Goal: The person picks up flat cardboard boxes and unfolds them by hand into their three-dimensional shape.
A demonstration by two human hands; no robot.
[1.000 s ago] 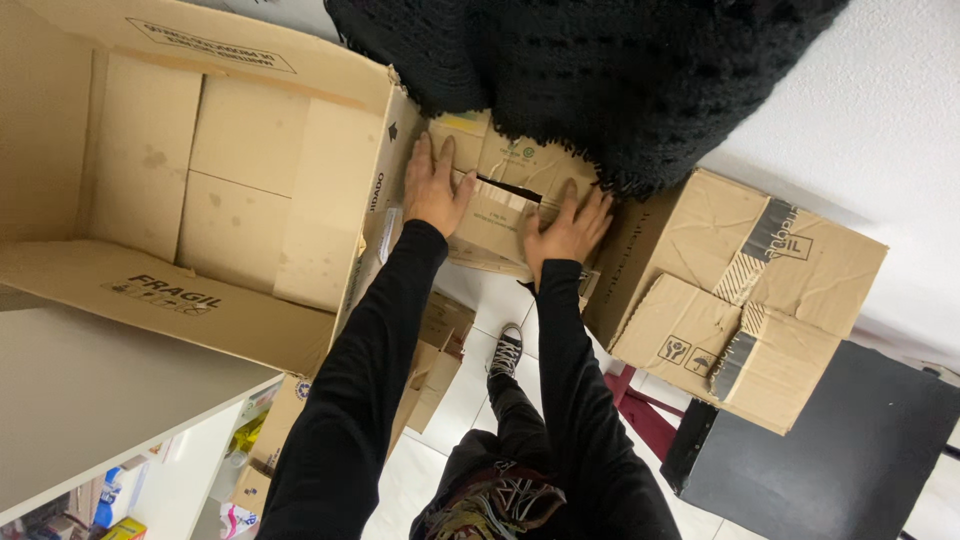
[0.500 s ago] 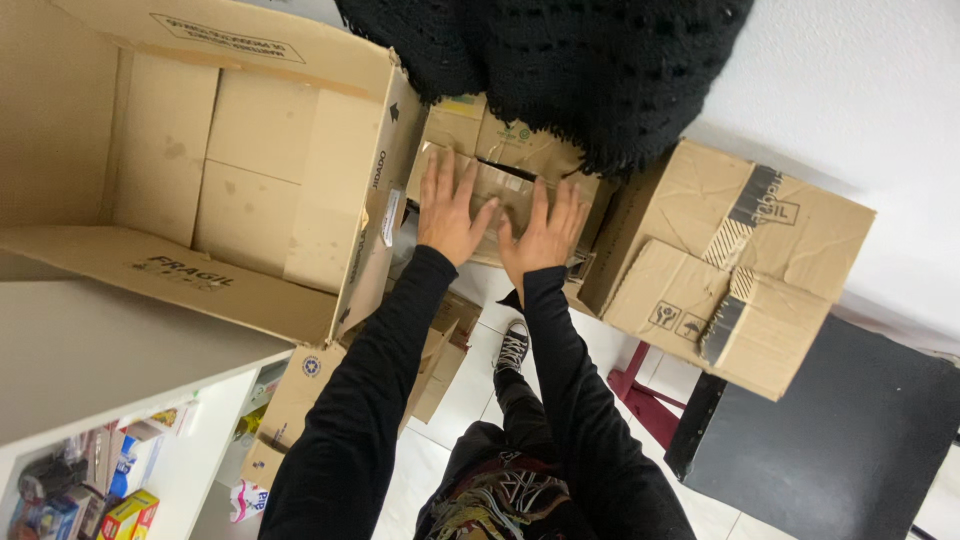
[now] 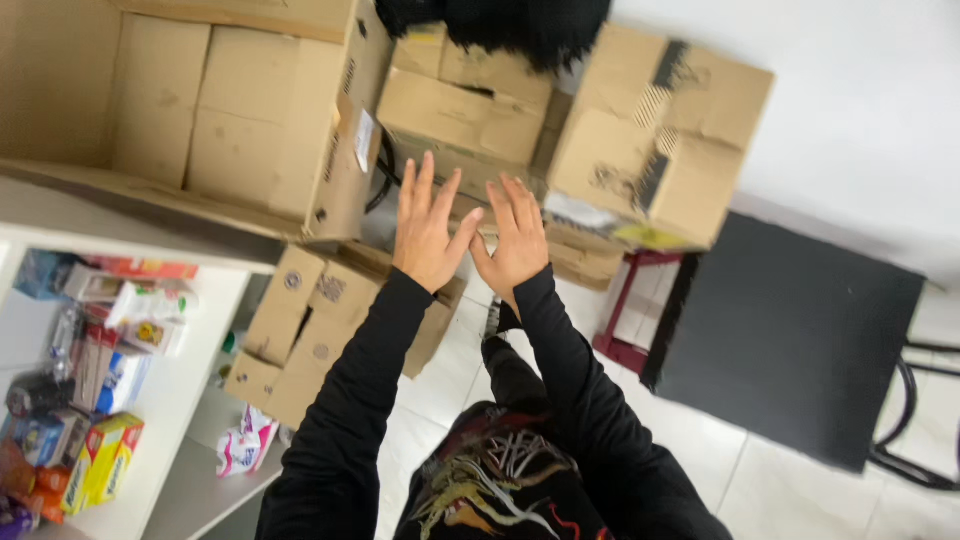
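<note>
1. Cardboard box [image 3: 455,120], the middle one of the stack, is seen just beyond both hands, wedged between a large open carton [image 3: 200,110] and a taped box [image 3: 650,140].
2. Left hand [image 3: 428,235] and right hand [image 3: 518,240] are held flat, fingers spread, thumbs almost meeting; whether the fingertips touch the cardboard cannot be told.
3. No grip is closed on anything: both palms are open and nothing is held.
4. Black fabric [image 3: 500,25] is draped over the top of the stack.
5. White floor tiles [image 3: 750,480] are seen below, with a black panel [image 3: 790,340] at the right.
6. White shelves [image 3: 190,400] stocked with small packages [image 3: 100,455] are seen at the left.
</note>
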